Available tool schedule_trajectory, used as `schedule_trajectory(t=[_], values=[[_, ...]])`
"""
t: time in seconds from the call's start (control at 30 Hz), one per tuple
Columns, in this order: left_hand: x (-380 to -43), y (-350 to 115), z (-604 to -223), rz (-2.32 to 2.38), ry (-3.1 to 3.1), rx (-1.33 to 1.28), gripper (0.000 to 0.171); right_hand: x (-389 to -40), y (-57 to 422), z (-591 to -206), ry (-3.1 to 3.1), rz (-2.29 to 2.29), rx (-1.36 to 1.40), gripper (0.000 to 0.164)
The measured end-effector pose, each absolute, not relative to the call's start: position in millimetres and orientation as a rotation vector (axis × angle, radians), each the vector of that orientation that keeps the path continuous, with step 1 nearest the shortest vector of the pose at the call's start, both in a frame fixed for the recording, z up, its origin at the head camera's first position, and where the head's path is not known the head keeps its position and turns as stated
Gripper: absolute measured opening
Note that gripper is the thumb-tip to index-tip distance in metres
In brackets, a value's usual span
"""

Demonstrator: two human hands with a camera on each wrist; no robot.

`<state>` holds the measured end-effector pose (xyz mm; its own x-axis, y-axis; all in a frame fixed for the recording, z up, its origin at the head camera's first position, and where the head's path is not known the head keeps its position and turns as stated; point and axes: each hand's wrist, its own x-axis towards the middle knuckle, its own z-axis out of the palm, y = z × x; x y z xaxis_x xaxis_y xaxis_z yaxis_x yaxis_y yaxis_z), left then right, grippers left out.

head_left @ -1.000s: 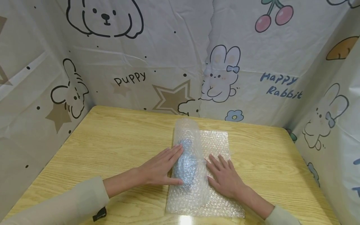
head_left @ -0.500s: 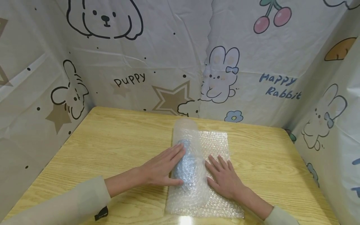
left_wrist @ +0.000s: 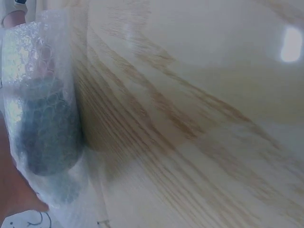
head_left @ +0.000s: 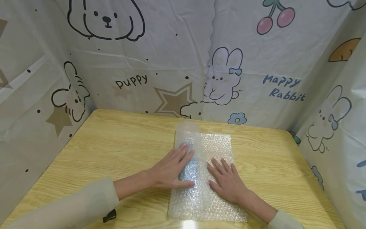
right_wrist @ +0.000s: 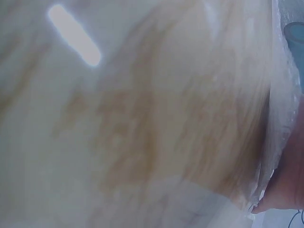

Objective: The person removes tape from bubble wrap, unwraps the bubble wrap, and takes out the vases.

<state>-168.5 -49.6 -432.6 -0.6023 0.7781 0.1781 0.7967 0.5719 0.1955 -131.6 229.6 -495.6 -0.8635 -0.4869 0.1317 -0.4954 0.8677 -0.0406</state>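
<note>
A blue bottle-shaped object (head_left: 190,173) lies lengthwise under a rolled layer of bubble wrap (head_left: 188,203); its exact kind is blurred by the wrap. My left hand (head_left: 171,170) rests on the roll's left side, thumb and fingers extended across it. Flat on the wrap sheet to the right is my right hand (head_left: 228,183), fingers spread, their tips near the roll's right edge. In the left wrist view the wrapped object (left_wrist: 47,128) looks dark and cylindrical with a narrower end. The right wrist view catches the edge of the wrap (right_wrist: 285,104) beside that hand.
The unrolled part of the wrap (head_left: 218,144) spreads to the right of the roll. Everything lies on a wood-grain table (head_left: 128,136). A printed cloth (head_left: 171,47) hangs behind and at both sides. A small black item (head_left: 110,216) shows below the left sleeve.
My left hand has shifted a little to the right, farther over the wrapped roll. The right hand has stayed almost in place, flat on the sheet.
</note>
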Motion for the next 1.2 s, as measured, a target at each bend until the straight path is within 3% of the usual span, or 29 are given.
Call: schedule_trajectory(t=[0.97, 1.2], values=[[-159.4, 11.6, -426.1, -0.216, -2.934, -0.964, 0.110, -132.2, 228.5, -493.4, -2.911, 0.096, 0.779, 0.061], [-159.9, 11.0, -428.9, -0.216, -2.917, -1.001, 0.102, -131.5, 227.2, -492.7, -2.928, 0.123, 0.747, 0.061]])
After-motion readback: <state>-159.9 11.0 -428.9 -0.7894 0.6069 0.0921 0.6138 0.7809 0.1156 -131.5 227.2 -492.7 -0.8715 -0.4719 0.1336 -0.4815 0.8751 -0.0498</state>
